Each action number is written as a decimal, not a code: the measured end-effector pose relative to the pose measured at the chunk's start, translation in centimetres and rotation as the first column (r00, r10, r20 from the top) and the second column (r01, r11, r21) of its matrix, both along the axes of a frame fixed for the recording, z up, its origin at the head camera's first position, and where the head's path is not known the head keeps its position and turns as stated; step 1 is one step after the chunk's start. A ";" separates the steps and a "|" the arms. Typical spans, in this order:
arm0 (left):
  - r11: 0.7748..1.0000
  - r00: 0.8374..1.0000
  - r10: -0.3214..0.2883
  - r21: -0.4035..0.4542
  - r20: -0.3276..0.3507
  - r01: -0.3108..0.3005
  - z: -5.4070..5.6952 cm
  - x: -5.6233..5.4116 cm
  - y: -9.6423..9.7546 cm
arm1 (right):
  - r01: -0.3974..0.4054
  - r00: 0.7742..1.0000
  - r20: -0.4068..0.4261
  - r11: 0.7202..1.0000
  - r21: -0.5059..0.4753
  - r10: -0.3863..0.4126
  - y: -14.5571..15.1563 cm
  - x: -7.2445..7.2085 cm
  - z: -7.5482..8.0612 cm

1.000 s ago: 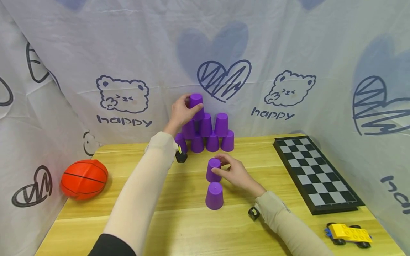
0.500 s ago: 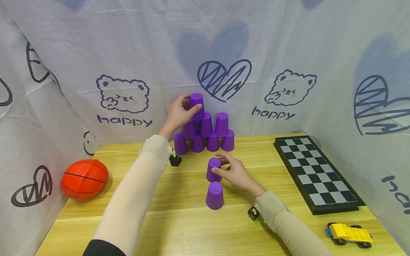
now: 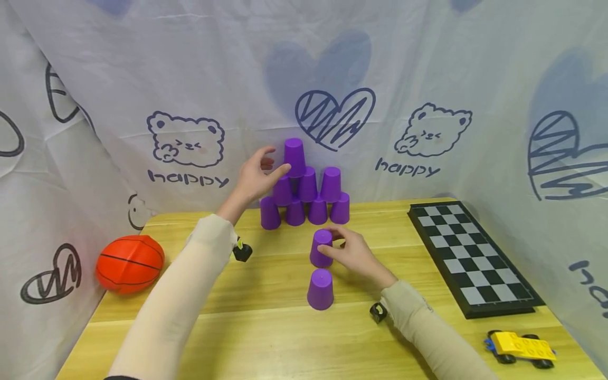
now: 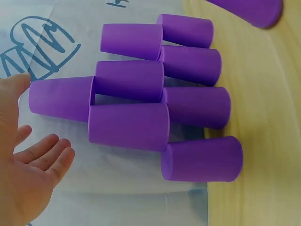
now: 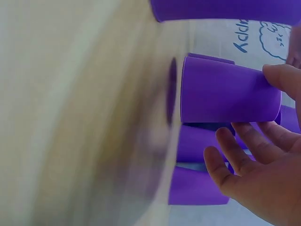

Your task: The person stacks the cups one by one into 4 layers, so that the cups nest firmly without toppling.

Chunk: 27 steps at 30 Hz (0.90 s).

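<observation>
Purple cups stand upside down in a stepped stack against the back cloth: several in the bottom row (image 3: 295,212), three in the middle row (image 3: 307,186), and one top cup (image 3: 294,158) at the left. My left hand (image 3: 256,178) is spread just left of that top cup, and the left wrist view shows a gap between the fingers (image 4: 49,157) and it. Nearer the front, my right hand (image 3: 356,256) pinches another purple cup (image 3: 320,244) between thumb and fingers. In the right wrist view this held cup (image 5: 225,92) hangs a little above the tabletop. One more cup (image 3: 320,290) stands just in front of it.
A red ball with black lines (image 3: 130,264) lies at the left table edge. On the right are a black-and-white chessboard (image 3: 475,253) and a yellow toy car (image 3: 520,345). A printed white cloth (image 3: 228,68) hangs behind and beside the wooden table (image 3: 266,338).
My left hand has let go of the top cup and drawn back left; that cup stays on the stack. The right hand has raised its cup slightly.
</observation>
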<state>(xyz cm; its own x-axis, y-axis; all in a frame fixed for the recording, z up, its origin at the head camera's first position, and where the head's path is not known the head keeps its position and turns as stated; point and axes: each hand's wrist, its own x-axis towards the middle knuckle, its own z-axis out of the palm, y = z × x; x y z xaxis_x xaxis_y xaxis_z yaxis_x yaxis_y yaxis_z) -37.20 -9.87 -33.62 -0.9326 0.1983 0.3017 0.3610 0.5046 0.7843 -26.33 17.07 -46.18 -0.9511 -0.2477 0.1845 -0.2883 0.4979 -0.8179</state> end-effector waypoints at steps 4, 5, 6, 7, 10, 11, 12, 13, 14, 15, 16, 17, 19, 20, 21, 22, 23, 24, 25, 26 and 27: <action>0.999 0.999 -0.030 0.014 -0.021 0.030 -0.8 1.0 -1.4 | 0.017 0.999 -0.029 1.000 0.017 -0.016 0.2 -0.4 0.9; 0.999 0.999 -0.039 0.019 -0.026 0.039 -1.0 1.3 -1.7 | 0.021 0.999 -0.035 1.000 0.022 -0.020 0.2 -0.5 1.1; 0.999 0.998 -0.047 0.021 -0.030 0.048 -1.1 1.7 -2.1 | 0.026 0.999 -0.038 0.999 0.026 -0.025 0.3 -0.6 1.3; 0.998 0.998 -0.056 0.020 -0.034 0.056 -1.3 2.0 -2.3 | 0.032 0.999 -0.039 0.999 0.026 -0.031 0.4 -0.7 1.5; 0.997 0.996 -0.077 0.020 -0.035 0.078 -1.7 3.1 -3.0 | 0.047 0.998 -0.041 0.999 0.026 -0.046 0.7 -1.1 2.0; 0.996 0.996 -0.082 0.022 -0.034 0.082 -1.9 3.4 -3.2 | 0.051 0.998 -0.040 0.998 0.024 -0.050 0.8 -1.2 2.2; 0.996 0.996 -0.086 0.026 -0.035 0.087 -2.0 3.8 -3.4 | 0.054 0.998 -0.041 0.998 0.024 -0.053 0.9 -1.3 2.4; 0.996 0.996 -0.088 0.031 -0.036 0.089 -2.2 4.2 -3.6 | 0.055 0.998 -0.043 0.998 0.026 -0.054 0.9 -1.4 2.6; 0.995 0.995 -0.090 0.035 -0.036 0.091 -2.3 4.5 -3.7 | 0.056 0.997 -0.048 0.998 0.030 -0.055 1.0 -1.5 2.8; 0.995 0.995 -0.092 0.039 -0.041 0.093 -2.5 4.9 -3.9 | 0.059 0.997 -0.054 0.998 0.033 -0.057 1.0 -1.6 2.9; 0.994 0.994 -0.096 0.041 -0.044 0.097 -2.8 5.2 -4.0 | 0.060 0.996 -0.062 0.998 0.034 -0.058 1.1 -1.7 3.1; 0.994 0.994 -0.099 0.040 -0.046 0.101 -3.0 5.6 -4.1 | 0.062 0.996 -0.068 0.997 0.035 -0.060 1.1 -1.8 3.4; 0.993 0.993 -0.107 0.033 -0.053 0.109 -3.6 6.3 -4.3 | 0.066 0.995 -0.082 0.997 0.028 -0.064 1.2 -2.0 3.9; 0.993 0.992 -0.112 0.033 -0.055 0.114 -3.9 6.7 -4.3 | 0.067 0.994 -0.087 0.997 0.024 -0.065 1.2 -2.0 4.2; 0.992 0.991 -0.119 0.034 -0.057 0.121 -4.2 7.0 -4.3 | 0.069 0.994 -0.091 0.997 0.018 -0.067 1.3 -2.1 4.5; 0.992 0.991 -0.123 0.033 -0.059 0.125 -4.6 7.3 -4.3 | 0.069 0.993 -0.094 0.998 0.012 -0.068 1.3 -2.2 4.8; 0.991 0.990 -0.127 0.032 -0.061 0.129 -4.9 7.7 -4.3 | 0.071 0.993 -0.097 0.997 0.007 -0.070 1.4 -2.2 5.1; 0.991 0.990 -0.130 0.034 -0.061 0.132 -5.2 8.0 -4.2 | 0.070 0.992 -0.101 0.998 0.002 -0.070 1.5 -2.3 5.4; 0.990 0.989 -0.134 0.036 -0.067 0.137 -5.6 8.3 -4.2 | 0.071 0.992 -0.107 0.997 0.002 -0.071 1.5 -2.4 5.6; 0.989 0.988 -0.137 0.038 -0.073 0.140 -5.9 8.6 -4.1 | 0.074 0.991 -0.112 0.997 0.002 -0.073 1.6 -2.6 5.9; 0.989 0.987 -0.142 0.038 -0.078 0.145 -6.2 9.0 -3.9 | 0.076 0.990 -0.119 0.997 0.001 -0.076 1.7 -2.7 6.2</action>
<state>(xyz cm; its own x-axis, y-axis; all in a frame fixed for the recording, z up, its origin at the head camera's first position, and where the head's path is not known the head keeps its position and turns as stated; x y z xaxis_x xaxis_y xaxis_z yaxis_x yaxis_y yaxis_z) -28.23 -13.79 -39.82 -0.8700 0.3134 0.3805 0.4854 0.4100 0.7722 -29.01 18.73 -40.01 -0.9387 -0.1769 0.2960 -0.3443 0.5262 -0.7776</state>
